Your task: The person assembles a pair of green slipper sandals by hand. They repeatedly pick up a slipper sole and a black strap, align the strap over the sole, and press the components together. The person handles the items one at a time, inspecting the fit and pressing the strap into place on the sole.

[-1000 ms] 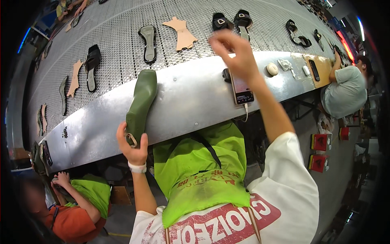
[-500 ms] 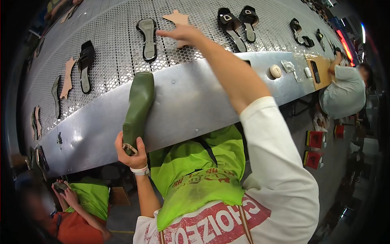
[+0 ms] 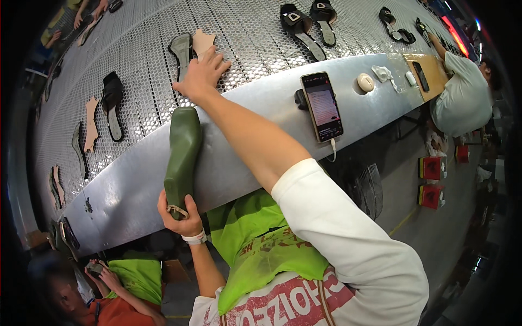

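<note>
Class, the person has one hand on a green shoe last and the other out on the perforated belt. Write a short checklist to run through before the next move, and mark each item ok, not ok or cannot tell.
1. Left hand grips the green last at its lower end: ok.
2. Last rests on the smooth metal ledge, upper end near the belt's edge: ok.
3. Right hand reaches the tan cut piece on the belt: ok.
4. Fingers closed on that piece: cannot tell, the hand lies flat over it.
5. Grey sole beside the piece, apart from the hand: cannot tell.
6. Phone on the ledge clear of the right arm: ok.
</note>
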Action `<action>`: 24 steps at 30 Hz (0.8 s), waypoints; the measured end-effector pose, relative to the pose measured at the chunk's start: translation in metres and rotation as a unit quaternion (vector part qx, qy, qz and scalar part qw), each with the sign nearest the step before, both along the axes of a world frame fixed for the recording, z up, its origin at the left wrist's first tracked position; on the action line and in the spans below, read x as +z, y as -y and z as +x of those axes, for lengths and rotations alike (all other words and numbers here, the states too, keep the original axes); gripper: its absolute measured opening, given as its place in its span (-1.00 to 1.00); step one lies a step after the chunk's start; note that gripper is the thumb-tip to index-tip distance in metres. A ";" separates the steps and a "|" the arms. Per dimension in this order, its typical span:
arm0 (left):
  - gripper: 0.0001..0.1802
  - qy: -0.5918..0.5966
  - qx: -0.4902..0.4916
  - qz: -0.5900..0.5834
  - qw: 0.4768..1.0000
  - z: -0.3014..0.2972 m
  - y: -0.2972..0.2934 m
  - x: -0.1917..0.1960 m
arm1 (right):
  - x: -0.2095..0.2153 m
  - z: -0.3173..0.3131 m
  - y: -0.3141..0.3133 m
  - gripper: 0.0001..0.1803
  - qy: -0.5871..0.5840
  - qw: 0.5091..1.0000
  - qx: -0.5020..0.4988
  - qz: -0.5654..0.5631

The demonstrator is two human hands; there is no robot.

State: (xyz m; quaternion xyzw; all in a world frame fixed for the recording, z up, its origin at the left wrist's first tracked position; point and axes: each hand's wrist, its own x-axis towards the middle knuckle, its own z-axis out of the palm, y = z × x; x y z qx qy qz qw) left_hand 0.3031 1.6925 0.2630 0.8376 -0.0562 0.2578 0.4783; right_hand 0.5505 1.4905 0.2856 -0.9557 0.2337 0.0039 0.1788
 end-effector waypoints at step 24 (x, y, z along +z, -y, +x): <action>-0.24 -0.151 -0.259 -0.361 0.883 -0.032 0.012 0.096 | 0.081 -0.298 -0.003 -0.35 0.157 0.670 0.186 0.702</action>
